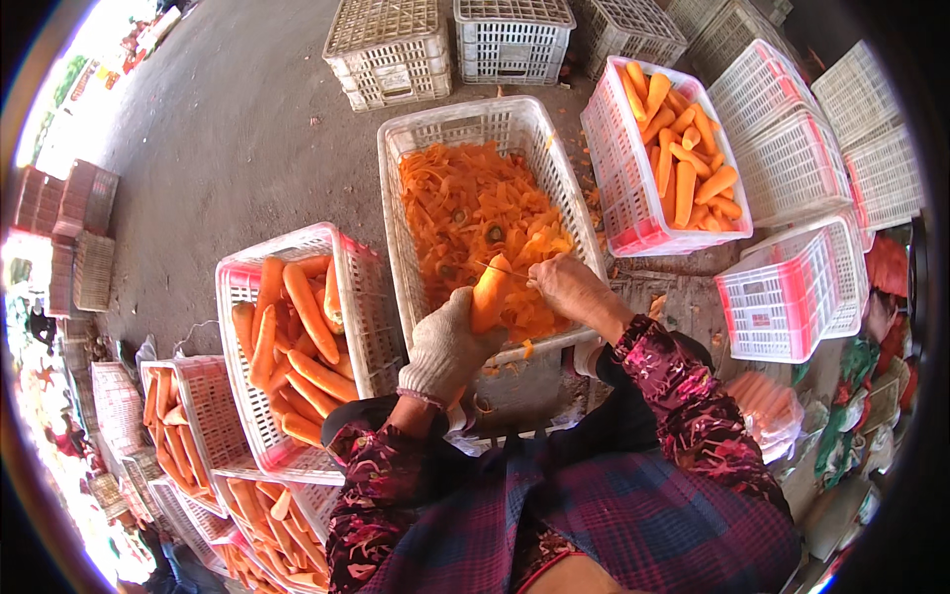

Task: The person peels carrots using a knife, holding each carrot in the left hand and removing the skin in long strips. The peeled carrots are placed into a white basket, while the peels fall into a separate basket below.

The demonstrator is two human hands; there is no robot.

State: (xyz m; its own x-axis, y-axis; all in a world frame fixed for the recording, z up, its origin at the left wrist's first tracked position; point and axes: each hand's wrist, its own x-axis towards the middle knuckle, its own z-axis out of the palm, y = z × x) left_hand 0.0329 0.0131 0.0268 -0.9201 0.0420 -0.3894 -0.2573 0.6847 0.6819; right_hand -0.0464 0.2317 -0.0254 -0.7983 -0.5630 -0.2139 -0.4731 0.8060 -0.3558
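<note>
My left hand (pixel 450 349), in a pale knitted glove, grips a carrot (pixel 490 293) that points up and away from me. Bare, my right hand (pixel 568 286) is closed on a thin blade-like tool (pixel 512 272), whose narrow edge lies across the upper part of the carrot; its handle is hidden in the fist. Both hands are over the near end of a white plastic crate (pixel 586 215) filled with orange carrot peelings (pixel 475 193). A few cut carrot tops (pixel 494 233) lie among the peelings.
On the left stands a crate (pixel 286 241) of whole carrots, with more carrot crates behind it. A red-and-white crate (pixel 631 223) of peeled carrots is at the right. Closed crates (pixel 512 48) line the far side; stacked crates (pixel 787 163) and a bag of carrots (pixel 764 412) are farther right.
</note>
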